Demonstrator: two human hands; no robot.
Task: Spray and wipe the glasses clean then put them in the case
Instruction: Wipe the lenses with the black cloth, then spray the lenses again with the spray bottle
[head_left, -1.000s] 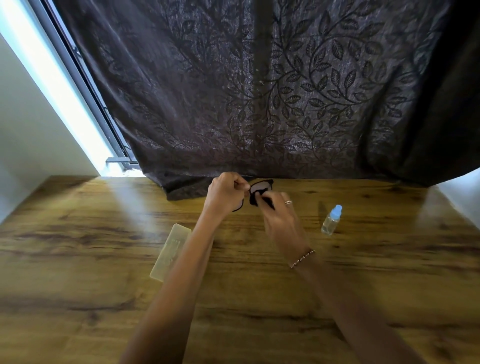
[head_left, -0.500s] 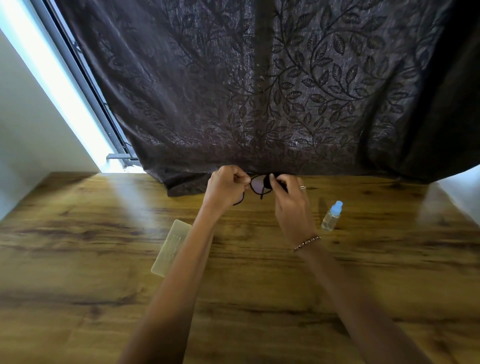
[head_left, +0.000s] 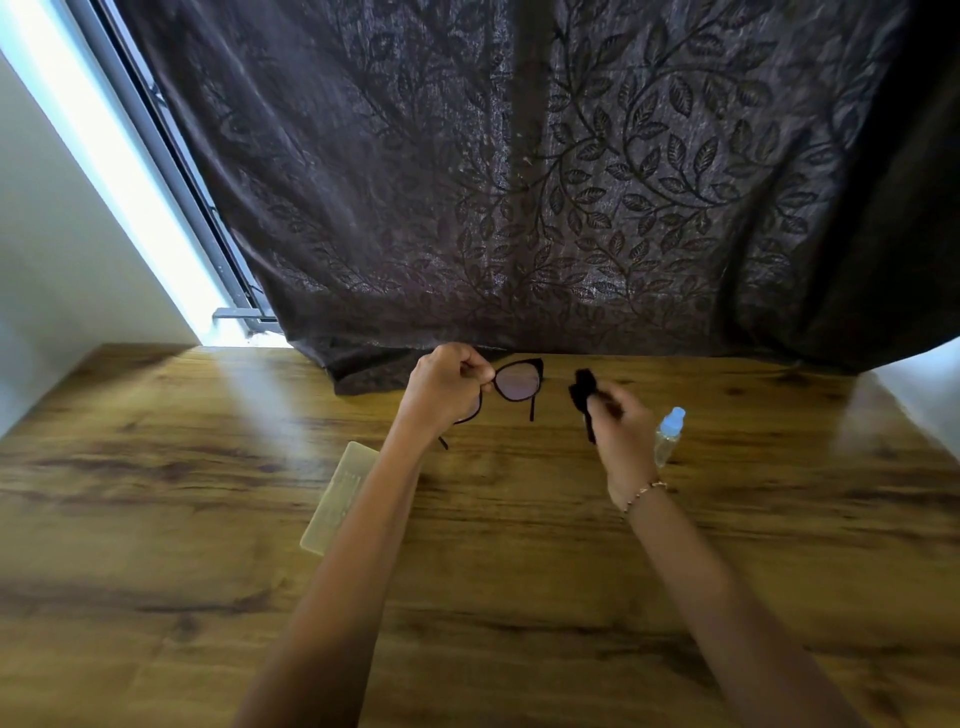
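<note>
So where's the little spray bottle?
In the head view the spray bottle stands on the wooden table, to the right, just beyond the right hand that holds the black cloth.

Dark leaf-patterned curtain (head_left: 519, 182) behind a wooden table (head_left: 156, 519).
Its hem drapes onto the table's far edge; bright window strip (head_left: 104, 156) at far-left corner.

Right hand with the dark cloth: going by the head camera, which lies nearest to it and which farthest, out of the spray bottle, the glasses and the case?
From the right hand:
1. Spray bottle, standing just to its right.
2. Glasses, to its left, held by the left hand.
3. Case, flat on the table, far left beyond the left forearm.
</note>
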